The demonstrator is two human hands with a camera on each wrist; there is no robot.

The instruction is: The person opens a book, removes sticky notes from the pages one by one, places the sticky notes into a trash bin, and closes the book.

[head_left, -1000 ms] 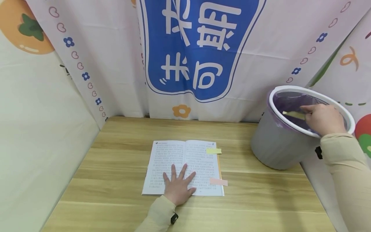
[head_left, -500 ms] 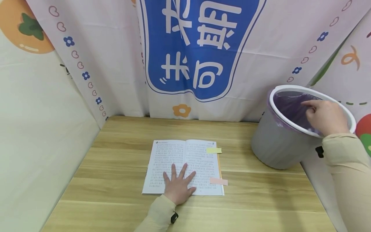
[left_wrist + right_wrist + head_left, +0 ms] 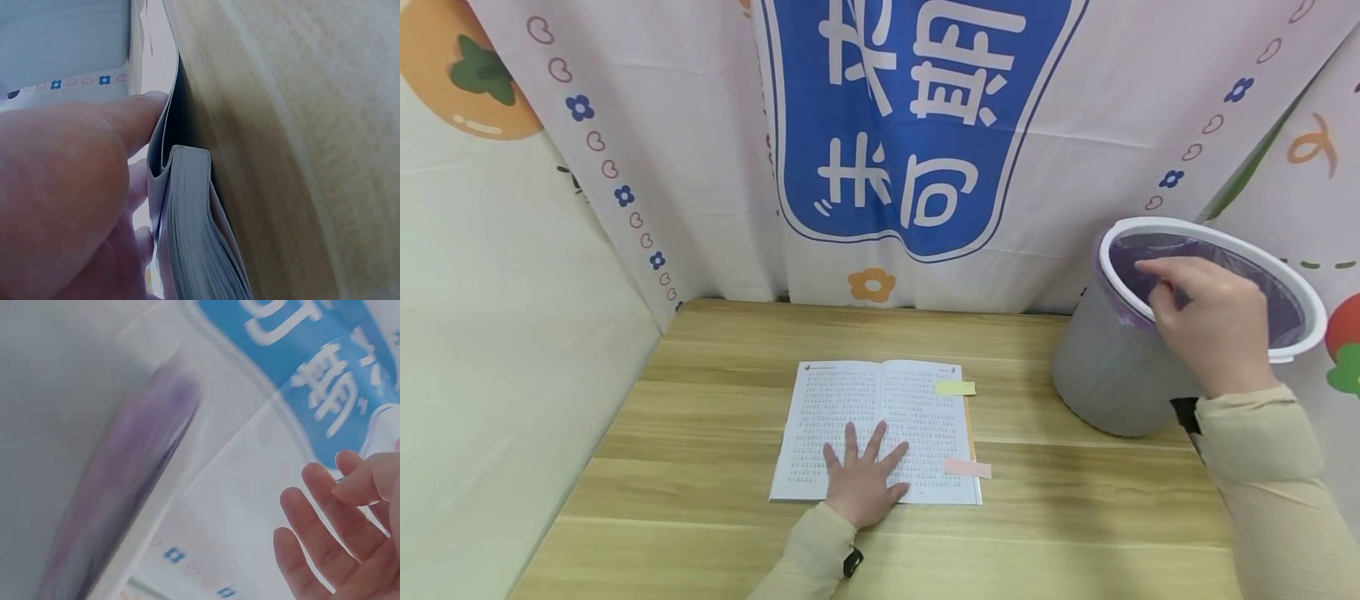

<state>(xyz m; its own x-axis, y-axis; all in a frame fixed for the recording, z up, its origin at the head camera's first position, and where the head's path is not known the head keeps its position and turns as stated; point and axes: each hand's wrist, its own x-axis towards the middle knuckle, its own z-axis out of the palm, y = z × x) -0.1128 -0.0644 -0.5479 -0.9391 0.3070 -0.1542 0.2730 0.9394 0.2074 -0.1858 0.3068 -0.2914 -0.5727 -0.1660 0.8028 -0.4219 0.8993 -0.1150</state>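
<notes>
An open book (image 3: 917,417) with printed pages lies on the wooden table. My left hand (image 3: 861,485) presses on its lower middle with fingers spread. The left wrist view shows the thumb (image 3: 140,119) on the page above the book's thick edge. Yellow (image 3: 955,388) and pink paper strips (image 3: 967,468) stick out at the book's right side. My right hand (image 3: 1210,321) is above the near rim of a grey trash bin (image 3: 1105,375). Its fingers (image 3: 325,550) are loosely bent with nothing between them. A purple bag (image 3: 125,462) lines the bin.
The bin has a white rim (image 3: 1202,223) and stands at the table's right edge, tilted in the head view. Behind the wooden table (image 3: 715,333) hangs a white printed curtain (image 3: 700,125) with a blue panel. More printed cloth hangs at both sides.
A second ago my right hand held a yellowish strip over the bin; half a second ago it was gone from the hand. The right hand has since moved left and nearer. The left hand stays put.
</notes>
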